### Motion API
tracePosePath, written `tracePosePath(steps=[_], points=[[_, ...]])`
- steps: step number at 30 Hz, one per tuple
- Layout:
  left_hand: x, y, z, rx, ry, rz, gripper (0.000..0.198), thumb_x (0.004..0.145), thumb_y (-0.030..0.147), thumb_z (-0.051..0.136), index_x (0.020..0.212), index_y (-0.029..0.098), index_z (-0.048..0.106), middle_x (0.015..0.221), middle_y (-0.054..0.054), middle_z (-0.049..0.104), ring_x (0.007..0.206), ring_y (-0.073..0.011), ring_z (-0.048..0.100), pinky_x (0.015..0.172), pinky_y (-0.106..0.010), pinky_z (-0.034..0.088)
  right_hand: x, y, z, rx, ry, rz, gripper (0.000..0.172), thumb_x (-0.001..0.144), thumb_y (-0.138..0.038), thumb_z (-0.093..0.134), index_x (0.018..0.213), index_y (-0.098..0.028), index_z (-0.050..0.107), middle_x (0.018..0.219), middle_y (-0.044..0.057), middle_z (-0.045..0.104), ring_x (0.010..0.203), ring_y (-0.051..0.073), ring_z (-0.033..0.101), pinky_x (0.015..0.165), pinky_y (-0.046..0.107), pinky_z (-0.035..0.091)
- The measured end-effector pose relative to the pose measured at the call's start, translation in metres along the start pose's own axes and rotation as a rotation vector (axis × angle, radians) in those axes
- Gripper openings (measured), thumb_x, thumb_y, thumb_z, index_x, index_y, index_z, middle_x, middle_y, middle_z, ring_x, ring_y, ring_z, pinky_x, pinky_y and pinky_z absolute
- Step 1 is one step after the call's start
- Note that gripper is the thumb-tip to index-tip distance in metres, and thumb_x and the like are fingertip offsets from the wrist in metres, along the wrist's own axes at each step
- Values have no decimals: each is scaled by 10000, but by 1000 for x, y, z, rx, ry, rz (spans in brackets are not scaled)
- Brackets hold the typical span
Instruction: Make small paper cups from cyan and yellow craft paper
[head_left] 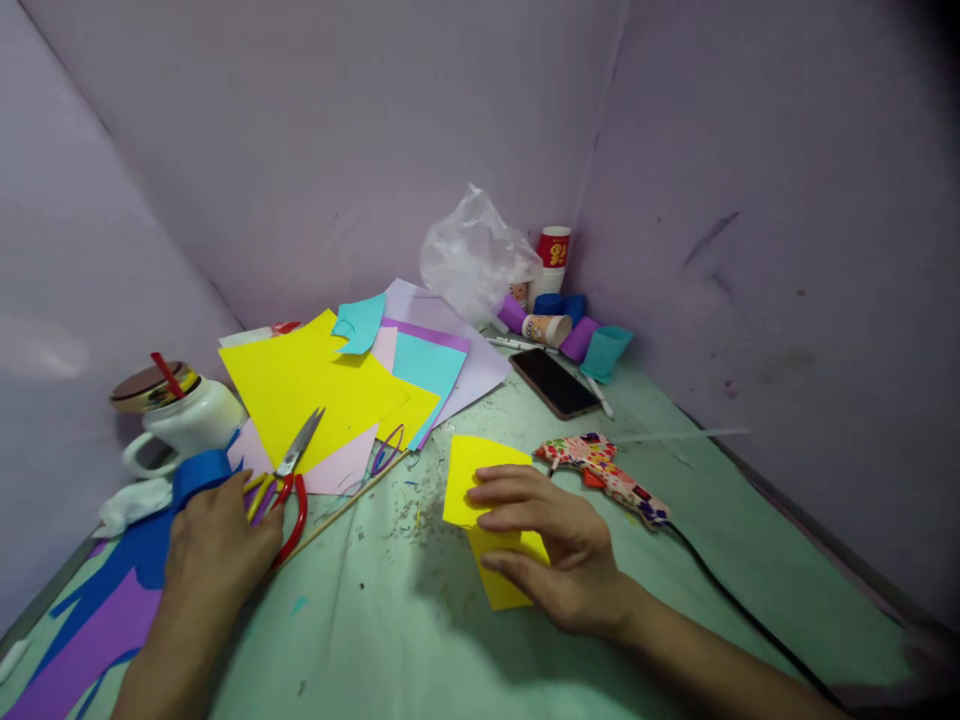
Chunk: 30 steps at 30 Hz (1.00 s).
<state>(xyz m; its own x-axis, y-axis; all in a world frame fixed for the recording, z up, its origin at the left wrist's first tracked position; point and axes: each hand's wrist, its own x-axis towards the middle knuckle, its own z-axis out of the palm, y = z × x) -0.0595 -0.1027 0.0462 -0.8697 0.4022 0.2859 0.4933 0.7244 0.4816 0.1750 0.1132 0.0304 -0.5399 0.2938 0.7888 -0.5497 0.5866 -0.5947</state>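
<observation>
My right hand [551, 545] holds a folded yellow paper piece [465, 480] between thumb and fingers, above the green table cover. At the left, my left hand [225, 535] lies over the handles of red-handled scissors [300, 505], whose blades point away over a large yellow sheet [300, 380]. The left fingertips are partly hidden among the handles and paper scraps, so their grip does not show. Blue and purple cut paper [112, 620] lies under and beside my left wrist.
A white mug [199, 420] stands at the left. Coloured sheets, a thin stick [345, 508] and a plastic bag [476, 255] lie beyond. To the right are a phone [555, 382], paper cups [553, 260] and a patterned glue gun [600, 470] with a black cord.
</observation>
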Motion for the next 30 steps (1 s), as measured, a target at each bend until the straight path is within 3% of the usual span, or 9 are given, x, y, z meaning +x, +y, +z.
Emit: tracePosePath(steps=[3, 4, 5, 7, 10, 14, 19, 25, 30], points=[[-16, 38, 5, -139, 15, -87, 358, 737, 470, 617, 986, 216, 583, 974, -78, 615, 938, -306, 579, 756, -428, 458, 3, -4, -2, -44, -92, -65, 242, 780, -184, 672, 1017, -136, 669, 962, 142, 724, 1034, 249, 631, 890, 417, 524], [-23, 55, 9, -291, -77, -105, 379, 768, 500, 586, 1023, 221, 582, 961, -56, 636, 891, -241, 602, 746, -365, 475, 3, -4, -2, -43, -114, -93, 242, 801, -147, 628, 1041, -132, 656, 967, 144, 720, 1026, 239, 633, 884, 409, 527], [-31, 73, 13, -744, -367, -252, 440, 717, 459, 675, 1057, 196, 582, 1014, -75, 640, 954, -237, 590, 793, -355, 467, 2, -3, -2, -34, -133, -124, 260, 813, -103, 583, 1065, -132, 641, 981, 145, 713, 1024, 230, 634, 882, 401, 529], [-44, 106, 26, -986, -647, -291, 503, 690, 526, 672, 1000, 134, 612, 932, -116, 671, 861, -250, 633, 745, -386, 501, -1, 1, -1, -12, -166, -170, 317, 825, -50, 526, 1115, -147, 610, 1067, 147, 680, 1062, 218, 619, 897, 387, 522], [-57, 134, 47, -1199, -863, -341, 464, 781, 549, 547, 971, 137, 646, 986, -124, 681, 889, -250, 651, 791, -407, 509, -5, 6, -1, 3, -197, -138, 378, 860, -74, 497, 1213, -201, 542, 1296, 141, 543, 1183, 217, 549, 951, 371, 491], [-62, 141, 63, -1688, -1179, -571, 388, 862, 481, 483, 1093, 201, 618, 1103, -58, 663, 1017, -192, 622, 873, -338, 483, -3, 10, -4, -47, -187, -6, 471, 873, -128, 481, 1331, -216, 422, 1436, 149, 386, 1352, 253, 354, 1036, 429, 413], [-62, 137, 67, -1769, -1160, -682, 358, 911, 400, 410, 1090, 153, 598, 1099, -93, 660, 1035, -211, 616, 912, -364, 459, -2, 15, -9, -259, -229, 72, 578, 833, -208, 557, 1377, -181, 365, 1494, 180, 282, 1320, 283, 390, 994, 441, 448], [-63, 130, 68, -1703, -1139, -652, 393, 877, 431, 444, 1065, 123, 601, 1031, -134, 672, 940, -263, 643, 884, -466, 463, 3, 17, -16, -402, -71, 248, 469, 840, -195, 546, 1300, -235, 462, 1276, 112, 557, 1215, 264, 469, 991, 488, 413], [-69, 129, 65, -1567, -1130, -528, 350, 840, 439, 536, 990, 137, 628, 926, -99, 663, 818, -219, 640, 797, -406, 486, 9, 17, -18, -280, -129, 406, 411, 876, -221, 531, 1284, -241, 485, 1206, 94, 602, 1120, 240, 533, 950, 469, 426]])
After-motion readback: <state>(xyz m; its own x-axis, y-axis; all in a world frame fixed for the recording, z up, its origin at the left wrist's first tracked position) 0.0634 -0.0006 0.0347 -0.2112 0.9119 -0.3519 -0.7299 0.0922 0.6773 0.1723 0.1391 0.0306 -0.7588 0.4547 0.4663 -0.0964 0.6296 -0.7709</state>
